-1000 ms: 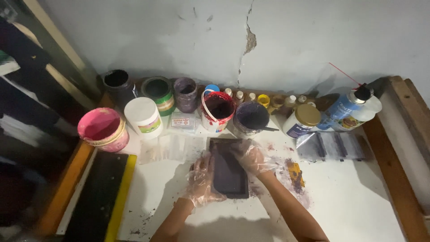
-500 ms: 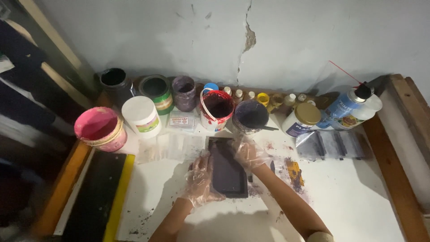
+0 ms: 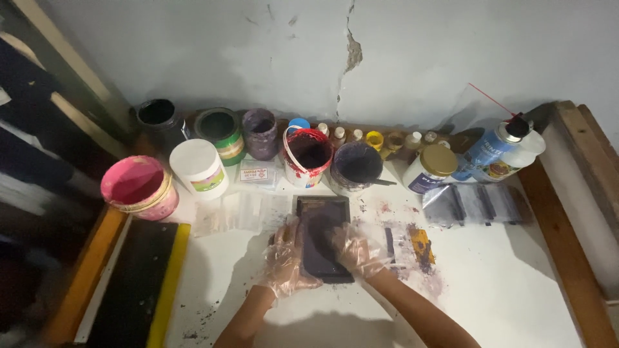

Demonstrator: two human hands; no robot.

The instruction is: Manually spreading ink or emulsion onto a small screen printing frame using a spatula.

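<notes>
A small dark rectangular frame with a purple-stained panel (image 3: 322, 235) lies flat on the white, paint-speckled table (image 3: 516, 283). My left hand (image 3: 287, 258), in a clear plastic glove, rests on the frame's left edge with fingers spread. My right hand (image 3: 358, 250), also gloved, presses on its lower right side. Neither hand lifts the frame off the table.
Paint tubs line the wall: a pink one (image 3: 138, 187), a white lidded one (image 3: 198, 167), a red-rimmed one (image 3: 308, 156), a purple one (image 3: 356, 167). A spray can (image 3: 490, 151) lies at right, a black-and-yellow board (image 3: 132, 283) at left. Wooden rails edge the table.
Both hands slid toward me along the frame, from its middle to its near end. The frame stayed where it was.
</notes>
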